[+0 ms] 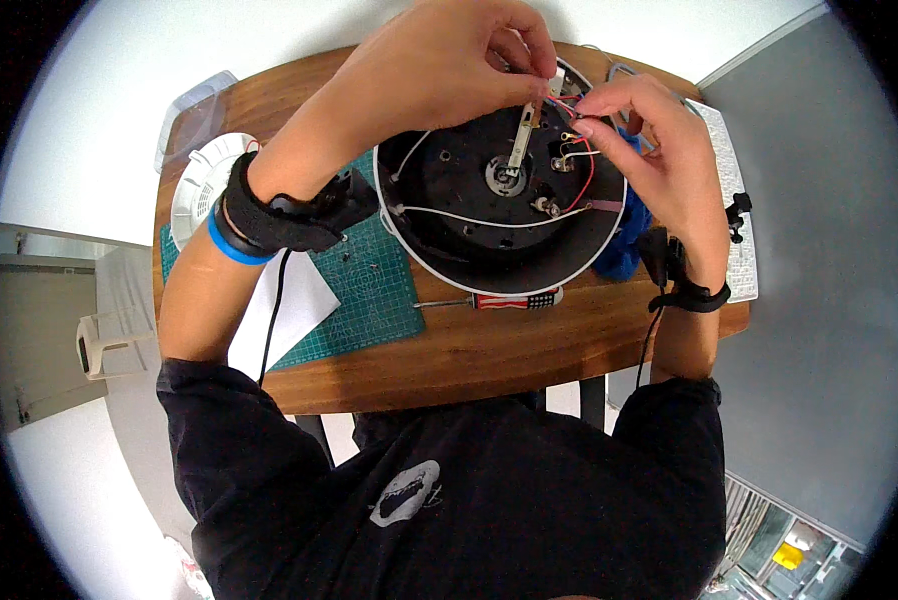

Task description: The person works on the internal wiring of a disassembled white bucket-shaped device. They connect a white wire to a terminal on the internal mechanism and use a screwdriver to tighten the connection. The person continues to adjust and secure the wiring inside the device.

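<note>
Left hand (pixel 459 55) and right hand (pixel 664 140), slightly apart at upper centre of frame, each pinch wires (pixel 566 103) over the round base (pixel 459 255). Screwdriver (pixel 514 300) lies at centre; mat (pixel 374 300), left of centre.

On the table (pixel 449 365), a round housing (pixel 479 265) holds wires (pixel 591 180); a screwdriver (pixel 499 301) lies on its near side, a mat (pixel 384 300) (paper sheet (pixel 294 310) on top) to its left.

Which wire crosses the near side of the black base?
The long white wire: it spans left to right, while the red wire curves only on the right.
</note>
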`<state>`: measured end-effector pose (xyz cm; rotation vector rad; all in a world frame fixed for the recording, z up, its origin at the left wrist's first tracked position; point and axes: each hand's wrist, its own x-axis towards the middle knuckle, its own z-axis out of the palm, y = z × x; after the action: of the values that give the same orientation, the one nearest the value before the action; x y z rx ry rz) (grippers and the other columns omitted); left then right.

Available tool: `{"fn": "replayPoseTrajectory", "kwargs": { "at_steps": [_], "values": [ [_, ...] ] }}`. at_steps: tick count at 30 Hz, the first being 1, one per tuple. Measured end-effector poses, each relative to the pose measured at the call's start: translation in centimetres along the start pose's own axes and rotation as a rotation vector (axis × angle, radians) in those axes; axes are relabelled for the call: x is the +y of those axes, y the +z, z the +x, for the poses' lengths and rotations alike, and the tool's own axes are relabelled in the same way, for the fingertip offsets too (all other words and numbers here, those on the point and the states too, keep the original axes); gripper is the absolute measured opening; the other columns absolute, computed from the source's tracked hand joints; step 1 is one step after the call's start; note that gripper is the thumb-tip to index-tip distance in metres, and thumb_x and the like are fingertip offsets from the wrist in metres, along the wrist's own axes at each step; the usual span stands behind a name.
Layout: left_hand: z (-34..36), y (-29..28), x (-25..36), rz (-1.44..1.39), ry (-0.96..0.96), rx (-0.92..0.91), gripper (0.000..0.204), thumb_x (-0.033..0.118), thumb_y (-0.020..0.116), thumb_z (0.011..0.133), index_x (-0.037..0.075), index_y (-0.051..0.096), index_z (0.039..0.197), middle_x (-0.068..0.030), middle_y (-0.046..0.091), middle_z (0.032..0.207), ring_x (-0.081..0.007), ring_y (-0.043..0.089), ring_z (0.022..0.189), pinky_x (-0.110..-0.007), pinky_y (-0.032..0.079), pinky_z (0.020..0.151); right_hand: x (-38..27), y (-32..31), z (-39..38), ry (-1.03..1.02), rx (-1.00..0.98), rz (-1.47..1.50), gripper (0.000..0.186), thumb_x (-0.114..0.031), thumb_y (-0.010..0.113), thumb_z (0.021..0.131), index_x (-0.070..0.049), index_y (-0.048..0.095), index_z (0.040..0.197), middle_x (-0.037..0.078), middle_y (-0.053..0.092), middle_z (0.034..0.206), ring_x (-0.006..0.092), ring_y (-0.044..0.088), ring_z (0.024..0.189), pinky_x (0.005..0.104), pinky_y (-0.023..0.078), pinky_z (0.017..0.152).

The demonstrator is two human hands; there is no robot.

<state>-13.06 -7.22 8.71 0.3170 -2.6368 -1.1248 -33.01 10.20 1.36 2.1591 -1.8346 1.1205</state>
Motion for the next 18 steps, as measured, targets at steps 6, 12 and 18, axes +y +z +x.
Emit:
{"fn": "replayPoseTrajectory", "kwargs": {
  "at_steps": [6,12,18],
  "values": [
    [0.0,0.0,0.0,0.009,-0.008,0.01,0.022,0.015,0.081,0.098,-0.004,0.078,0.108,-0.0175,0.084,0.1,-0.0237,0.081,0.091,-0.036,0.064,0.087,0.2,-0.9,0.1,0.121,-0.14,0.114,0.019,-0.004,0.081,0.097,-0.003,0.074,0.114,0.007,0.079,0.105,0.0202,0.078,0.097,0.0323,0.061,0.086],
    [0.2,-0.2,-0.1,-0.06,-0.049,-0.032,0.022,0.013,0.081,0.099,-0.005,0.08,0.111,-0.0167,0.084,0.1,-0.0212,0.081,0.092,-0.034,0.065,0.087,1.8,-0.3,-0.3,0.15,-0.108,0.432,0.016,0.0,0.077,0.102,0.001,0.071,0.116,0.006,0.079,0.11,0.0141,0.076,0.105,0.0288,0.061,0.094],
    [0.3,0.2,0.1,-0.038,-0.067,-0.02,0.021,0.012,0.081,0.099,-0.005,0.081,0.111,-0.0158,0.084,0.099,-0.0205,0.081,0.089,-0.033,0.065,0.085,3.1,0.3,0.1,0.096,-0.093,0.59,0.016,0.001,0.075,0.104,0.002,0.07,0.119,0.007,0.077,0.113,0.0123,0.074,0.105,0.0271,0.059,0.096]
  ]
}}
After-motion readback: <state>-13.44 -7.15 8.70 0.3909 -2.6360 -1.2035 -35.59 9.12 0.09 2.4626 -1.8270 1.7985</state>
